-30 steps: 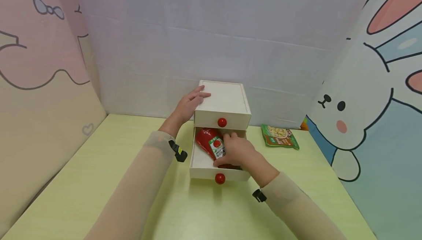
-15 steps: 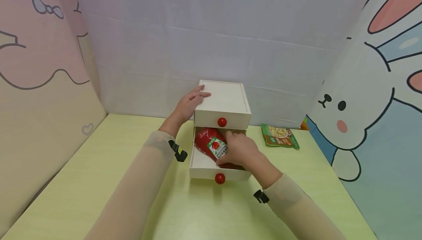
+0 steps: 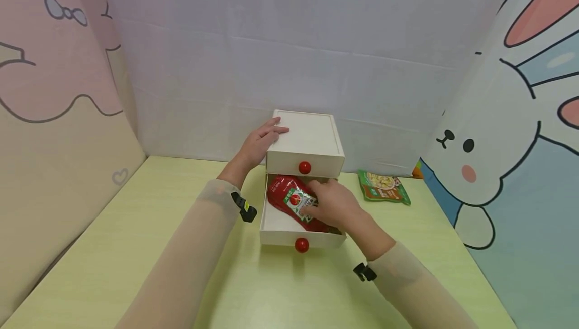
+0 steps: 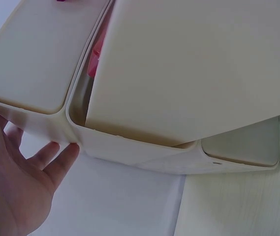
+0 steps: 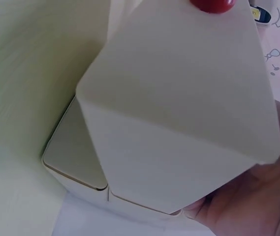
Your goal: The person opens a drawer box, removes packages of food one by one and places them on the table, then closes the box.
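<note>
Red, likely soft and slippery, so best pinched mid-body, the pouch (image 3: 295, 201) lies in the drawer (image 3: 281, 238) at lower centre, right hand (image 3: 335, 203) gripping it, left hand (image 3: 257, 146) resting outstretched on the box (image 3: 309, 133).

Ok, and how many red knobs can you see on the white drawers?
2 in the head view: an upper knob on the closed top drawer, and a lower knob on the pulled-out drawer. Another could be hidden underneath.

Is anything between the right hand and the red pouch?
Nothing visible: the right hand reaches into the open drawer and touches the red pouch. The left hand rests on the cabinet, out of the way.
</note>
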`<state>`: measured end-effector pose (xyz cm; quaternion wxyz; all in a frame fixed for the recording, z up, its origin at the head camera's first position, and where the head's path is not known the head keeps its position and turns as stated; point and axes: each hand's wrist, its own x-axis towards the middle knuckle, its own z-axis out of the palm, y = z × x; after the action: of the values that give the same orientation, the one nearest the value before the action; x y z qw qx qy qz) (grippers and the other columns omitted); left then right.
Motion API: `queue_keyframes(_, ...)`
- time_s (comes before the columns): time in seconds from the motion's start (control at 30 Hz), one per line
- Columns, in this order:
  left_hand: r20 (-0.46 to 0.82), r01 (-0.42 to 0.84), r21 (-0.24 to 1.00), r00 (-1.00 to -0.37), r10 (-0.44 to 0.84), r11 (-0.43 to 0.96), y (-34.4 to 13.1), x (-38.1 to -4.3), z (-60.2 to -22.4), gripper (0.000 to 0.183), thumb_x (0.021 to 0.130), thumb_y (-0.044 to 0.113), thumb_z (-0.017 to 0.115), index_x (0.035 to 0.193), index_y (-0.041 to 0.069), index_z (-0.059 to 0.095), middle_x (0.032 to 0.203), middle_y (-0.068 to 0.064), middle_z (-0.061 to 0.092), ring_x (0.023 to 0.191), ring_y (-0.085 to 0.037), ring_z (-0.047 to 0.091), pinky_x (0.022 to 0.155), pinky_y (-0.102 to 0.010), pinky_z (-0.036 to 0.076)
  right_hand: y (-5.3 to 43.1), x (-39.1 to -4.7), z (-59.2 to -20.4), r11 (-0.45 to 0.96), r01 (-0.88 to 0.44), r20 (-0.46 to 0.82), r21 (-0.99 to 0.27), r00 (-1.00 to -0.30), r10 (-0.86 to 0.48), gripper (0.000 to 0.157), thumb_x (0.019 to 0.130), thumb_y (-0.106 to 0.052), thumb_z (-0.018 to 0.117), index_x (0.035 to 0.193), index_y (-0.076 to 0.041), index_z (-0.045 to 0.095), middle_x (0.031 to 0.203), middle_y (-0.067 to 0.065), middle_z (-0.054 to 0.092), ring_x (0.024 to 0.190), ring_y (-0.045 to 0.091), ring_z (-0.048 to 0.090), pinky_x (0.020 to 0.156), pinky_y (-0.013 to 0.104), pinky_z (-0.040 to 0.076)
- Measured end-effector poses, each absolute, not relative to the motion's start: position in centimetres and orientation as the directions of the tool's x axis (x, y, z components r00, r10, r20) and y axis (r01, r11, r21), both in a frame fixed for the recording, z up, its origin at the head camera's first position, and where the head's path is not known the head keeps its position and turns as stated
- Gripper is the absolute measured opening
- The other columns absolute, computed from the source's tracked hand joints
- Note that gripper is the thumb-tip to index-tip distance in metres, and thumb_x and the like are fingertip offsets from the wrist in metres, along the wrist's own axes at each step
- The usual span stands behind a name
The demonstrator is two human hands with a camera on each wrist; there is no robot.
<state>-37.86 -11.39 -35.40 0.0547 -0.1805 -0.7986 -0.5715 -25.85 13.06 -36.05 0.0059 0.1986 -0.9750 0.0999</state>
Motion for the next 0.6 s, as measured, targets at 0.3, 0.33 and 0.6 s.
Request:
queue_keyframes(0.3,0.292,0.35,0.894,-0.929,0.229,0.279,-11.5,-37.9,-35.4,0.048,0.112,0.033,0.045,0.148,0.015,0.071,0.181,0.008,0.032,0.173,-0.024,0.017,0.138,-0.061,0.017,13.6,-26.0,-35.9,0.879,-0.371,0.03,-0.299,-0.925,-0.38,0.049,0.097,-0.043,0.083,0.13,-0.01,0.071,0.108,0.004,0.077,0.093,0.019,0.068,0.087,0.042,0.062)
queue_keyframes(0.33,0.292,0.35,0.894,-0.929,0.23,0.279,-11.5,-37.9,-35.4,0.048,0.112,0.033,0.045,0.148,0.015,0.071,0.181,0.008,0.032,0.173,-0.024,0.017,0.138,-0.061,0.018,13.7,-26.0,-35.8,0.875,-0.375,0.031,-0.305,-0.923,-0.384,0.048,0.098,-0.043,0.082,0.131,-0.01,0.071,0.107,0.004,0.077,0.092,0.018,0.068,0.086,0.042,0.062)
queue_keyframes(0.6,0.29,0.352,0.889,-0.927,0.236,0.291,-11.5,-38.0,-35.5,0.049,0.112,0.034,0.044,0.149,0.016,0.07,0.181,0.008,0.032,0.173,-0.024,0.017,0.138,-0.06,0.019,14.3,-26.5,-35.8,0.82,-0.386,0.044,-0.423,-0.913,-0.406,0.042,0.105,-0.038,0.074,0.133,-0.007,0.074,0.111,0.007,0.079,0.094,0.019,0.068,0.089,0.042,0.062)
